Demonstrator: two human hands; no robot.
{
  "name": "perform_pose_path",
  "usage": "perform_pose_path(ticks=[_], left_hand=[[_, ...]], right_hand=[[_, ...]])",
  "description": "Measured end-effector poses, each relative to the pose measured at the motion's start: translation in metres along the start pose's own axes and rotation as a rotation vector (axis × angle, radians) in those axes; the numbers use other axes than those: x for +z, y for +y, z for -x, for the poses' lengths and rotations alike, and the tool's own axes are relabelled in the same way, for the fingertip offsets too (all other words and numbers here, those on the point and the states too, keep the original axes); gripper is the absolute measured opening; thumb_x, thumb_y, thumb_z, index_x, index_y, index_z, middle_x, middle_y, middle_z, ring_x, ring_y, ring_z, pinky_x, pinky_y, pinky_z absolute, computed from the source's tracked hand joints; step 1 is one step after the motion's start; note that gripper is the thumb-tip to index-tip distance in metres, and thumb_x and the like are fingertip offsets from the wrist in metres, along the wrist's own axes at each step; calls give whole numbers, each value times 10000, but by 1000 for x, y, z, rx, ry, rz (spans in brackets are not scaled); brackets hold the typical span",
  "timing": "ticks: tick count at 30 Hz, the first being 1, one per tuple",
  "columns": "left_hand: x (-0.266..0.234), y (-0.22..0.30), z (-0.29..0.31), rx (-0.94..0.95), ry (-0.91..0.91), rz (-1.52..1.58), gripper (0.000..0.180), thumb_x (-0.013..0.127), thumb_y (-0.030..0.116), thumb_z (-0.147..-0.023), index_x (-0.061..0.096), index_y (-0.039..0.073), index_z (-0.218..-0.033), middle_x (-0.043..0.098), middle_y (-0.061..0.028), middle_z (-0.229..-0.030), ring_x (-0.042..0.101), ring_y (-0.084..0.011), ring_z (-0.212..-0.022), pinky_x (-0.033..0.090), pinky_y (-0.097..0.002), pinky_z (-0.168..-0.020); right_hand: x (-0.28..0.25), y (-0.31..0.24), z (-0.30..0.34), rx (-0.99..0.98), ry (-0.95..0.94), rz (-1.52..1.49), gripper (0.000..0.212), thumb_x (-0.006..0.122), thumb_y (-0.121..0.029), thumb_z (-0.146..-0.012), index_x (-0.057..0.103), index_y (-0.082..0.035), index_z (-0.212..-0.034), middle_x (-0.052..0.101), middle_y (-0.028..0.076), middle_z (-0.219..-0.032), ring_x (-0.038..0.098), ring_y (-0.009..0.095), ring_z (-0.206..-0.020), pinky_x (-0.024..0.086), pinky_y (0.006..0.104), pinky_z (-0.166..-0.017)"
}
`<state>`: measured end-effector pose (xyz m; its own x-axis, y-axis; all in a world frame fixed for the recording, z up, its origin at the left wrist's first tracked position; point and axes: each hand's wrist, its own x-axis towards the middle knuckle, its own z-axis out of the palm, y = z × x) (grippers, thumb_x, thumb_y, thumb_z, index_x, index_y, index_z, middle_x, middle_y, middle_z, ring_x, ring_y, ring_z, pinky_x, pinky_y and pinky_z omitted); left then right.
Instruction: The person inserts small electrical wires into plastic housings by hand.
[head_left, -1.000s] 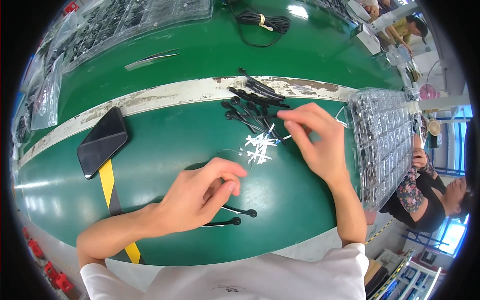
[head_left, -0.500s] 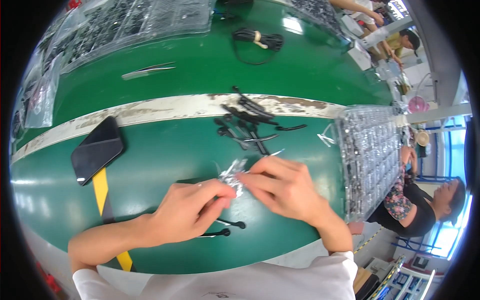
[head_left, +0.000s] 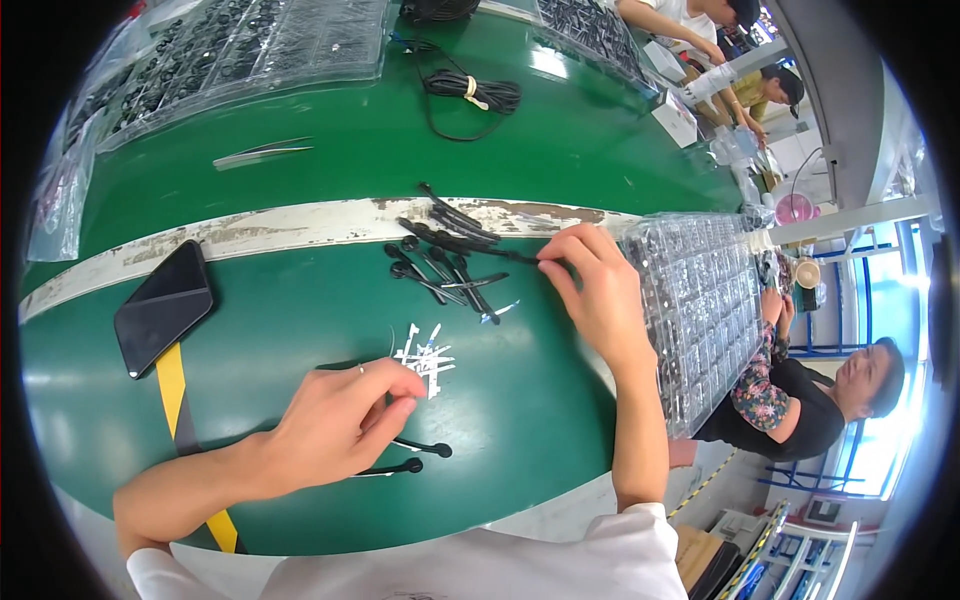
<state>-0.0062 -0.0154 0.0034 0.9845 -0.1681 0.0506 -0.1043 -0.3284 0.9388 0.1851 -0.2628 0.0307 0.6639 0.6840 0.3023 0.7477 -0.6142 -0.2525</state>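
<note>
My right hand (head_left: 603, 295) reaches out to the right of a loose heap of short black strip-like parts with round ends (head_left: 455, 275). Its thumb and fingers pinch the end of one thin black strip (head_left: 522, 259). Beside a small pile of thin white strips (head_left: 428, 358), my left hand (head_left: 335, 415) is closed, thumb against fingertips. Whatever it may hold is hidden. Two more black strips with round ends (head_left: 437, 450) lie under and beside the left hand, partly covered by it.
A black phone-like slab (head_left: 168, 305) lies on the left, tweezers (head_left: 262, 152) and a tied black cable (head_left: 470, 92) farther back. Clear compartment trays stand at the right (head_left: 695, 310) and far left (head_left: 260, 50). A co-worker (head_left: 800, 400) sits at the right.
My right hand has left the white strips and moved right and away, where it now pinches a black strip. The left hand stays by the white pile; the view has shifted slightly.
</note>
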Motion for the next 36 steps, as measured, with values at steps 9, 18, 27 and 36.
perform_pose_path(ticks=[9,18,27,36], left_hand=[[-6,-2,5,-25,5,121,178,653,56,-940,582,51,-1103,657,-39,-785,523,-125,-518,414,-287,-494],[-3,-10,4,-22,19,328,168,624,91,-993,567,25,-1136,632,-36,-772,514,-79,-557,401,-256,-516],[-3,-10,1,6,64,316,99,613,37,-976,579,39,-1069,605,-14,-742,514,-75,-561,402,-258,-508],[-13,0,-2,446,131,-140,200,721,-40,-805,663,75,-958,613,-17,-681,573,-163,-522,420,-272,-446]], right_hand=[[2,-44,5,16,13,-454,211,761,21,-806,639,-28,-971,652,98,-939,639,264,-830,523,346,-695],[15,-88,22,-358,48,-465,279,838,11,-672,696,-38,-908,663,81,-902,627,247,-767,506,329,-612],[25,-51,7,142,111,-495,149,782,47,-799,703,-2,-917,691,103,-944,648,150,-741,515,255,-630],[-26,-8,-2,161,125,-153,70,660,18,-901,693,11,-963,684,112,-896,651,206,-771,510,302,-688]])
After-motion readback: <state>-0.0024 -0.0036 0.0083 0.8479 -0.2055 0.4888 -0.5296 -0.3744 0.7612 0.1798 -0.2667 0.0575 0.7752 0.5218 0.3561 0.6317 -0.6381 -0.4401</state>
